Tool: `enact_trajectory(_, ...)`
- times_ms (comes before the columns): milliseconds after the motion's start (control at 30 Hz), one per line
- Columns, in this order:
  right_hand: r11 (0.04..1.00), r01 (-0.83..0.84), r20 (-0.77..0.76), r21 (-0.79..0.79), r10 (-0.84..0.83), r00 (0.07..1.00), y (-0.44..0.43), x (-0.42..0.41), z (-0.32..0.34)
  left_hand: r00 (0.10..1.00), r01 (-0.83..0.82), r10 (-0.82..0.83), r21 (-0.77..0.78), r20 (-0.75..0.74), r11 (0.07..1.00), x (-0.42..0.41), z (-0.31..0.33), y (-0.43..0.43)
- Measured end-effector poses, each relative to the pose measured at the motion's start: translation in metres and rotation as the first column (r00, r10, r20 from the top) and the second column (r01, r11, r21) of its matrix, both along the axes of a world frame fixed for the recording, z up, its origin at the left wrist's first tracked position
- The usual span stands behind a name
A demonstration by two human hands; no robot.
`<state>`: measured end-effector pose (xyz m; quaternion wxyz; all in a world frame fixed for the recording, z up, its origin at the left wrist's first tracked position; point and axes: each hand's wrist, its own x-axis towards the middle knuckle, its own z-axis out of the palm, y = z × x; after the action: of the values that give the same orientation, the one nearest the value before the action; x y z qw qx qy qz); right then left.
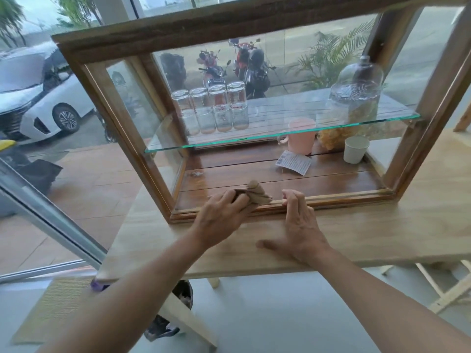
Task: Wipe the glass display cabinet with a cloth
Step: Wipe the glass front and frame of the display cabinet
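A wood-framed glass display cabinet (132,138) stands on a light wooden table (382,233), its front open toward me. My left hand (221,215) is closed around a crumpled brown cloth (256,193) and presses it onto the cabinet's lower front rail, left of centre. My right hand (300,225) lies flat on the table just to the right, fingertips touching the same rail, holding nothing. A glass shelf (254,141) crosses the cabinet's middle.
Several upturned drinking glasses (211,110) and a clear jar (356,95) stand on the shelf. Below sit a pink mug (300,141), a white paper cup (355,150) and a printed paper slip (293,163). A window with a metal frame (51,212) runs along the left.
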<state>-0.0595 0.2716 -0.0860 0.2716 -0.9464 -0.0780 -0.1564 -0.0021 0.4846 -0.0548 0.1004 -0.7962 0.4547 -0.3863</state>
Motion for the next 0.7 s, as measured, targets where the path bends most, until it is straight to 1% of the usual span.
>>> enact_trajectory(33, 1.000, 0.004, -0.004, 0.005, -0.004, 1.000, 0.000, -0.001, 0.000, 0.999, 0.039, -0.040, 0.029, 0.035, 0.999, -0.001, 0.006, -0.015)
enact_trajectory(67, 1.000, 0.001, -0.003, 0.006, -0.001, 1.000, 0.001, -0.001, 0.001, 0.996, 0.050, -0.052, 0.026, 0.070, 0.998, 0.003, 0.016, -0.014)
enact_trajectory(100, 1.000, -0.008, 0.001, 0.002, 0.008, 1.000, 0.000, -0.001, 0.002, 0.996, 0.031, -0.029, -0.011, 0.084, 0.999, 0.006, 0.028, -0.001)
enact_trajectory(167, 1.000, -0.025, 0.003, -0.012, 0.025, 1.000, -0.003, -0.001, 0.001, 0.996, -0.061, 0.070, -0.137, 0.060, 0.989, 0.009, 0.038, 0.044)
enact_trajectory(233, 1.000, -0.027, -0.005, -0.016, 0.027, 1.000, -0.002, -0.001, 0.000, 0.984, -0.154, 0.169, -0.222, 0.050, 0.963, 0.002, 0.026, 0.077)
enact_trajectory(300, 1.000, -0.023, -0.001, -0.013, 0.023, 1.000, -0.001, 0.000, 0.001, 0.978, -0.198, 0.206, -0.244, 0.010, 0.949, -0.010, 0.004, 0.061)
enact_trajectory(367, 1.000, -0.006, -0.006, -0.015, 0.006, 1.000, 0.000, -0.001, 0.002, 0.990, -0.137, 0.143, -0.175, 0.020, 0.975, -0.015, -0.004, 0.011)
enact_trajectory(400, 1.000, -0.003, -0.012, -0.013, 0.003, 1.000, 0.000, -0.002, 0.002, 0.994, -0.085, 0.095, -0.149, 0.058, 0.985, -0.012, 0.004, -0.013)
enact_trajectory(433, 1.000, -0.005, -0.014, -0.006, 0.005, 1.000, 0.000, -0.003, 0.002, 0.991, -0.037, 0.055, -0.148, 0.118, 0.988, -0.006, 0.026, -0.030)
enact_trajectory(467, 1.000, -0.008, -0.005, 0.001, 0.008, 1.000, 0.001, -0.004, 0.003, 0.984, -0.022, 0.054, -0.184, 0.171, 0.983, 0.002, 0.055, -0.034)
enact_trajectory(533, 1.000, -0.005, 0.010, 0.007, 0.005, 1.000, -0.001, -0.003, 0.002, 0.971, -0.056, 0.124, -0.308, 0.206, 0.950, 0.016, 0.097, -0.018)
enact_trajectory(567, 1.000, -0.006, 0.004, 0.000, 0.006, 1.000, -0.001, -0.002, 0.001, 0.969, -0.087, 0.164, -0.369, 0.182, 0.925, 0.019, 0.102, -0.003)
enact_trajectory(633, 1.000, -0.003, -0.001, -0.002, 0.003, 1.000, -0.001, -0.001, 0.000, 0.964, -0.132, 0.219, -0.437, 0.153, 0.890, 0.019, 0.081, 0.016)
enact_trajectory(667, 1.000, -0.002, 0.001, 0.001, 0.002, 1.000, -0.001, -0.001, 0.000, 0.966, -0.168, 0.237, -0.437, 0.107, 0.884, 0.012, 0.060, 0.014)
enact_trajectory(700, 1.000, -0.001, -0.001, 0.000, 0.001, 1.000, 0.000, -0.001, 0.001, 0.971, -0.192, 0.233, -0.398, 0.056, 0.897, 0.004, 0.040, 0.004)
